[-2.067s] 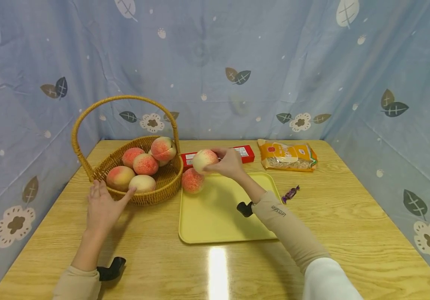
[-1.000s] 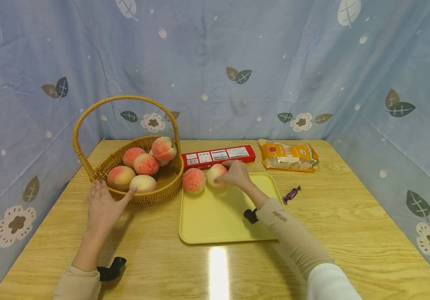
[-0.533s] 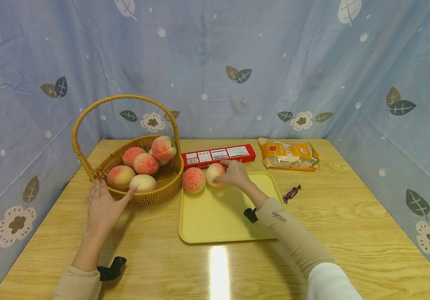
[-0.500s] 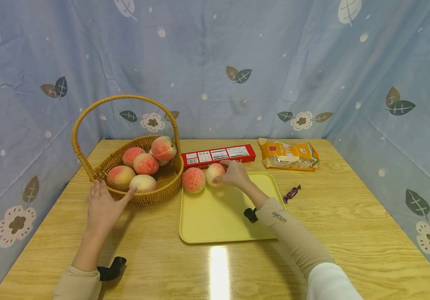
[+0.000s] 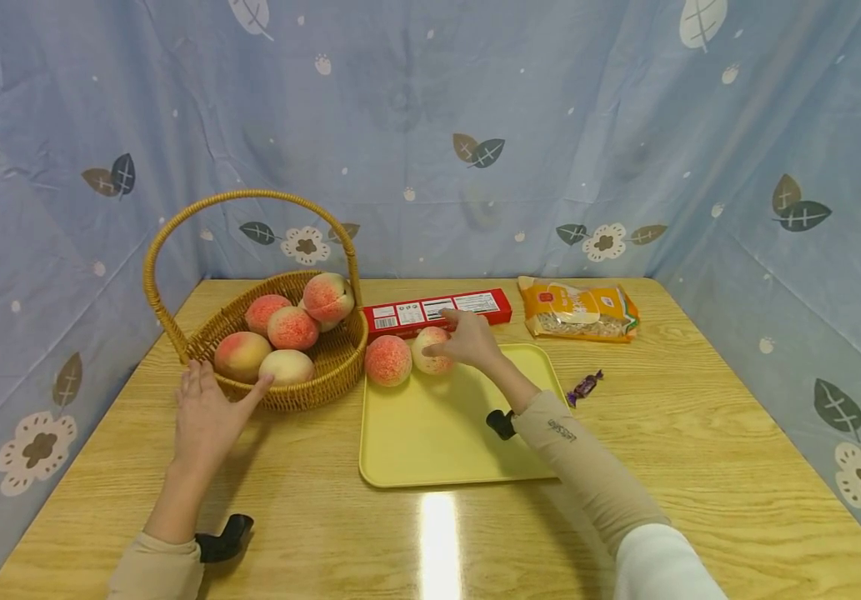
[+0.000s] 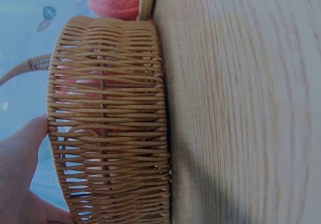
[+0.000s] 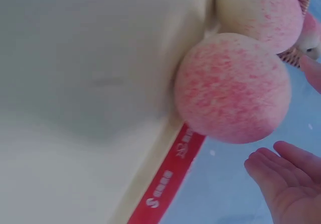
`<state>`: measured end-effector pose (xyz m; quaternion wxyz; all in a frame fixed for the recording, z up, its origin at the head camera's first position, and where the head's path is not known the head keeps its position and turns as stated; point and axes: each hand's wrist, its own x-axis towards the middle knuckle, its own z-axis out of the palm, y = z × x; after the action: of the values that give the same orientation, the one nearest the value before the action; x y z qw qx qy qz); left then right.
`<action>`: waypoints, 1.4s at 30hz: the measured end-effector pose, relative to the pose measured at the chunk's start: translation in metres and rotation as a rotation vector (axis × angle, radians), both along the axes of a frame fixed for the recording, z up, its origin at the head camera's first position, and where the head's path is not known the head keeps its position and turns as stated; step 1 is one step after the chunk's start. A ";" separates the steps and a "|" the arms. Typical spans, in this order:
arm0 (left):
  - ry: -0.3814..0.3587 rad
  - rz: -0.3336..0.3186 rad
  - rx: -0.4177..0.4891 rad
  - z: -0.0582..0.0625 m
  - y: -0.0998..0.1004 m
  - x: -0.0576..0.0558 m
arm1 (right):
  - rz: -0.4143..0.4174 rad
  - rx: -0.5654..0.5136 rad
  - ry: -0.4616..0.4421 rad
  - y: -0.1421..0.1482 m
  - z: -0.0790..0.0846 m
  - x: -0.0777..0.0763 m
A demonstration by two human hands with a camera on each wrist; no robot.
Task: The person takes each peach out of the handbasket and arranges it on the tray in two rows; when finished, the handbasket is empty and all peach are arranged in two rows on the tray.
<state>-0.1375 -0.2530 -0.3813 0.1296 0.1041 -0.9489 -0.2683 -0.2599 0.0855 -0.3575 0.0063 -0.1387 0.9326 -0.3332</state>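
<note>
In the head view my left hand [image 5: 208, 421] rests on the front rim of the wicker basket [image 5: 325, 387], thumb and fingers spread wide. Several peaches lie in this basket, among them a pale peach [image 5: 286, 367] beside my left thumb. My right hand [image 5: 471, 342] is over the back of the yellow tray [image 5: 438, 442], thumb and fingers apart. Just left of it a pale, red-speckled peach [image 5: 428, 350] sits at the tray's back left, next to a redder peach [image 5: 388, 361]. The right wrist view has the right fingers [image 7: 286, 169] away from the nearer peach [image 7: 233, 88].
Behind the tray lies a long red box [image 5: 438, 311]. An orange food bag [image 5: 578, 310] is at the back right, and a purple wrapped candy [image 5: 584, 387] lies right of the tray. The basket's tall handle [image 5: 250, 195] arches over the peaches.
My right hand has lowered the pale peach from above the tray to beside the redder one, then spread its fingers and let go. The left hand has stayed at the basket rim.
</note>
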 end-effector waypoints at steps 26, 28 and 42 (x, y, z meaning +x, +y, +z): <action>-0.059 -0.010 -0.042 0.002 -0.002 0.004 | 0.353 0.384 0.375 -0.144 0.047 -0.010; -0.067 -0.009 -0.049 0.002 0.000 0.003 | 0.358 0.396 0.407 -0.148 0.045 -0.015; -0.045 -0.003 -0.023 0.003 0.001 0.002 | 0.287 0.819 0.628 -0.171 0.047 -0.015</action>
<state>-0.1360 -0.2522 -0.3787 0.1088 0.1075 -0.9547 -0.2553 -0.2748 -0.0854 -0.3101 -0.1738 -0.3442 0.9149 0.1195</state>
